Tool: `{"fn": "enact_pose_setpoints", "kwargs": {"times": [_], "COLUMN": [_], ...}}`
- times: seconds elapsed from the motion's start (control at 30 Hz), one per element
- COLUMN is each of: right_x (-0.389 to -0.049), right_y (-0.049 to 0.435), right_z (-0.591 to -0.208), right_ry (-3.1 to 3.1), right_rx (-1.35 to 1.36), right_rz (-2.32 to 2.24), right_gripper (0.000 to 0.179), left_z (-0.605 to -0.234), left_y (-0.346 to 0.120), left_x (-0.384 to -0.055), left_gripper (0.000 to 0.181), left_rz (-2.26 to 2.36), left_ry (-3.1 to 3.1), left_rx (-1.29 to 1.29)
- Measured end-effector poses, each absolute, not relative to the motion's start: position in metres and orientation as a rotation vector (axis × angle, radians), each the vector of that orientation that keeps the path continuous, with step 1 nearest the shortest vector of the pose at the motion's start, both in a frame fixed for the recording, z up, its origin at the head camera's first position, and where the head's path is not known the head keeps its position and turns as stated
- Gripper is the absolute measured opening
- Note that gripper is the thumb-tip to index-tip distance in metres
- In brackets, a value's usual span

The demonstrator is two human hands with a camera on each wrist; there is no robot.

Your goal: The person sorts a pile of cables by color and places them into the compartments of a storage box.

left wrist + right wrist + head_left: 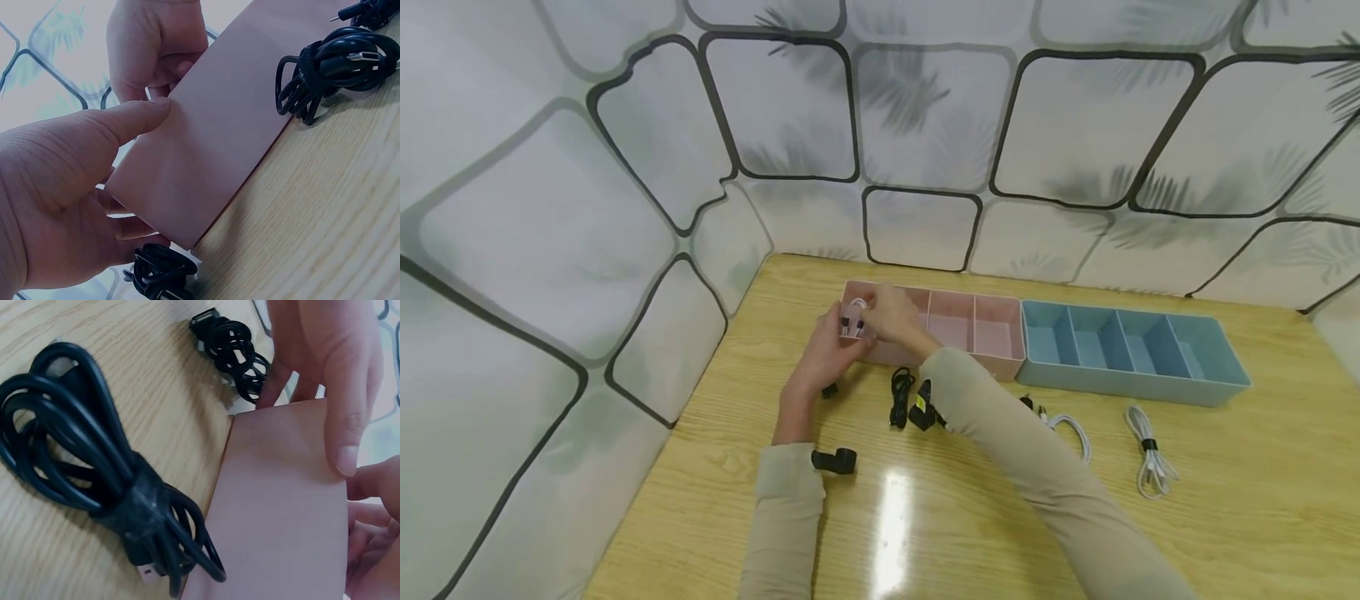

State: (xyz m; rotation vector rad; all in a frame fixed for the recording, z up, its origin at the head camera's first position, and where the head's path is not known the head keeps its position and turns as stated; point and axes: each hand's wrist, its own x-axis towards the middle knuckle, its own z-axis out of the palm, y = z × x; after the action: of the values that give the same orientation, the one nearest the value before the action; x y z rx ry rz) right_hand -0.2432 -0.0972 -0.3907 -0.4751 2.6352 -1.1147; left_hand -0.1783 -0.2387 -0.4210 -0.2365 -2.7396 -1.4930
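At the left end of the pink divided box, my left hand grips its corner. In the left wrist view, that thumb lies on the front wall and the other fingers spread along the end wall. My right hand reaches over the box into its leftmost compartment, with curled fingers pinching a bundled white cable. The cable's loop and dark-banded ends show between the two hands. Seen from both wrists, the box wall hides the cable and part of the right fingers.
A blue divided box adjoins the pink one on the right. Before the boxes lie a coiled black cable, a black plug-like piece, another black cable by the left corner, a white cable and a tied white cable.
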Motion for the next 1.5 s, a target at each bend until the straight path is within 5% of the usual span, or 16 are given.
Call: {"fn": "enact_pose_setpoints", "kwargs": {"times": [0.23,0.97,1.5], "right_x": [-0.243,-0.236,-0.198], "right_y": [-0.082,-0.018,0.053], "right_z": [-0.392,-0.367,-0.359], "right_ry": [2.523,2.332,2.22], "right_rx": [-0.553,-0.438,-0.307], "right_rz": [-1.246,-1.585,-1.787], "right_gripper": [0.046,0.042,0.044], "left_z": [-0.422,-0.423,-0.423], "left_y": [-0.235,-0.232,-0.235], "left_x": [-0.173,-0.186,-0.179], "left_gripper": [0.094,0.071,0.092], "left_rz": [-1.47,-1.515,-1.46], "left_ry": [-2.85,-2.734,-2.833], "left_rx": [-0.103,-0.238,-0.09]}}
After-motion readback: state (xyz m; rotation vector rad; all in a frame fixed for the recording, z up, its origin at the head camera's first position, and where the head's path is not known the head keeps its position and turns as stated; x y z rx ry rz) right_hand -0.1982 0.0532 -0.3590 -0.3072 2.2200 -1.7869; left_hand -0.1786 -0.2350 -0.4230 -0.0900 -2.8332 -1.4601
